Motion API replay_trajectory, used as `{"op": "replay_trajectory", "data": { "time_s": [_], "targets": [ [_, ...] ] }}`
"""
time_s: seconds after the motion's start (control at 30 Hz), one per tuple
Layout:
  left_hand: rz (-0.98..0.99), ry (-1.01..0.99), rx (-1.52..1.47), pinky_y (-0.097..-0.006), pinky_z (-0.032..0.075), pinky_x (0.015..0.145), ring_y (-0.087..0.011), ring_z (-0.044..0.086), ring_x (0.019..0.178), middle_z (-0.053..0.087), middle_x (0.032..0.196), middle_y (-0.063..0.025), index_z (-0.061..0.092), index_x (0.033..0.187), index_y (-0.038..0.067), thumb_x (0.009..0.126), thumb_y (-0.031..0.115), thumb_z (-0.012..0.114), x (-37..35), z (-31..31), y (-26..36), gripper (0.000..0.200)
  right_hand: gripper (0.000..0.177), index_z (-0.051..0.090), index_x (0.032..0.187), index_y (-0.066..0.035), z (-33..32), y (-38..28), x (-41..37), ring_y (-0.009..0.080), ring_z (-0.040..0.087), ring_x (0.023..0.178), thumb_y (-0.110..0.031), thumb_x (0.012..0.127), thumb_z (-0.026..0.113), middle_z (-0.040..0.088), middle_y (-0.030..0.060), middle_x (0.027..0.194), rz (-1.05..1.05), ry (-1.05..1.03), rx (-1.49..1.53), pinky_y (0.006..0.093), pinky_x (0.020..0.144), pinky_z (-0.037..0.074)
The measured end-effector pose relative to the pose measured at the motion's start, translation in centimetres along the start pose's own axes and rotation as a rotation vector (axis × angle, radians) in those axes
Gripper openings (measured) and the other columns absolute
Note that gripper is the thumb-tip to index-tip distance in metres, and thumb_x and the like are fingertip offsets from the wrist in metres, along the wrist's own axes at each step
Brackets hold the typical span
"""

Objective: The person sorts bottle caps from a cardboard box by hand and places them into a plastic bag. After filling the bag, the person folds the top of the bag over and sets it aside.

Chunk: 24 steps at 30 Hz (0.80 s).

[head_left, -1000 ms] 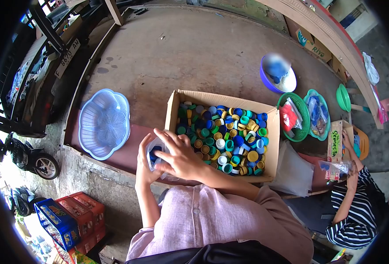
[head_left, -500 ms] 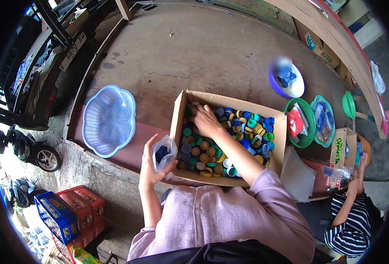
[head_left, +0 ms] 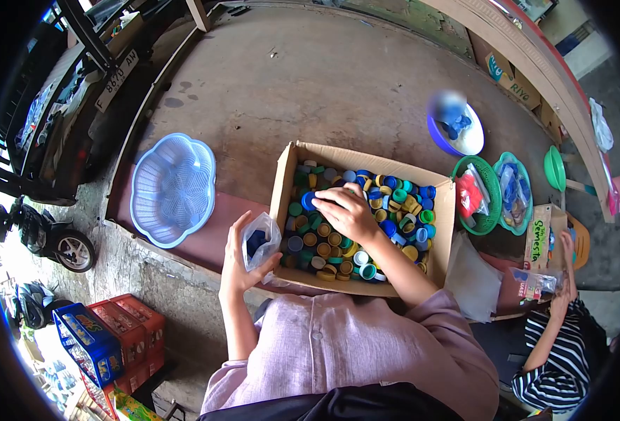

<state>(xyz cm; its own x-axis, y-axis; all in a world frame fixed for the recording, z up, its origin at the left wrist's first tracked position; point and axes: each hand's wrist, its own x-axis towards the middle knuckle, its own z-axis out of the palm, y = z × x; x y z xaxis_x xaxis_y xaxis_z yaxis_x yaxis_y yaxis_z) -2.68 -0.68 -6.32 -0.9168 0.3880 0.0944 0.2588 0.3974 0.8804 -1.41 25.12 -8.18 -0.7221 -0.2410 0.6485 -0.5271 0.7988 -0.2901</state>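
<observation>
On the left of the table sits a pale blue basket, and to its right, at the near edge, the left hand is half curled around a clear plastic bag — its mouth spread, something dark blue inside. Next comes the cardboard box of mixed loose caps, where the right hand hovers above the left half, fingers drawn together on a blue cap. Right of the box lie near plastic sheets, a far purple bowl and a green basket — then a co-worker in striped sleeves.
</observation>
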Motion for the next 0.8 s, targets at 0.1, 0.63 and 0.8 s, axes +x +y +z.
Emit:
{"op": "replay_trajectory", "data": {
  "time_s": [0.1, 0.63, 0.8],
  "targets": [
    [0.003, -0.006, -0.01, -0.0413, 0.042, 0.093, -0.034, 0.051, 0.109, 0.05, 0.119, -0.0196, 0.036, 0.129, 0.004, 0.057, 0.021, 0.08, 0.0, 0.0, 0.3, 0.087, 0.025, 0.065, 0.096, -0.015, -2.1, -1.9, 0.4, 0.0113, 0.059, 0.09, -0.01, 0.072, 0.066, 0.061, -0.0028, 0.104, -0.043, 0.019, -0.057, 0.0331, 0.085, 0.035],
    [-0.011, -0.016, -0.069, -0.0417, 0.042, 0.093, -0.0339, 0.051, 0.109, 0.05, 0.119, -0.02, 0.037, 0.129, 0.004, 0.054, 0.017, 0.075, -0.4, 0.0, -0.3, 0.086, 0.015, 0.064, 0.082, -0.011, 0.2, -7.4, 3.2, 0.0191, 0.056, 0.082, -0.025, 0.076, 0.067, 0.058, 0.0021, 0.088, 0.103, -0.042, 0.179, 0.0351, 0.077, 0.038],
    [-0.007, -0.003, -0.015, -0.0412, 0.042, 0.092, -0.0335, 0.052, 0.108, 0.05, 0.118, -0.0193, 0.037, 0.129, 0.004, 0.058, 0.021, 0.08, -0.3, 0.1, 0.1, 0.084, 0.017, 0.068, 0.08, -0.009, 0.5, 1.2, -1.4, 0.0232, 0.048, 0.088, -0.022, 0.069, 0.07, 0.052, 0.0048, 0.083, 0.473, -0.266, -0.235, 0.0385, 0.076, 0.038]
  ]
}}
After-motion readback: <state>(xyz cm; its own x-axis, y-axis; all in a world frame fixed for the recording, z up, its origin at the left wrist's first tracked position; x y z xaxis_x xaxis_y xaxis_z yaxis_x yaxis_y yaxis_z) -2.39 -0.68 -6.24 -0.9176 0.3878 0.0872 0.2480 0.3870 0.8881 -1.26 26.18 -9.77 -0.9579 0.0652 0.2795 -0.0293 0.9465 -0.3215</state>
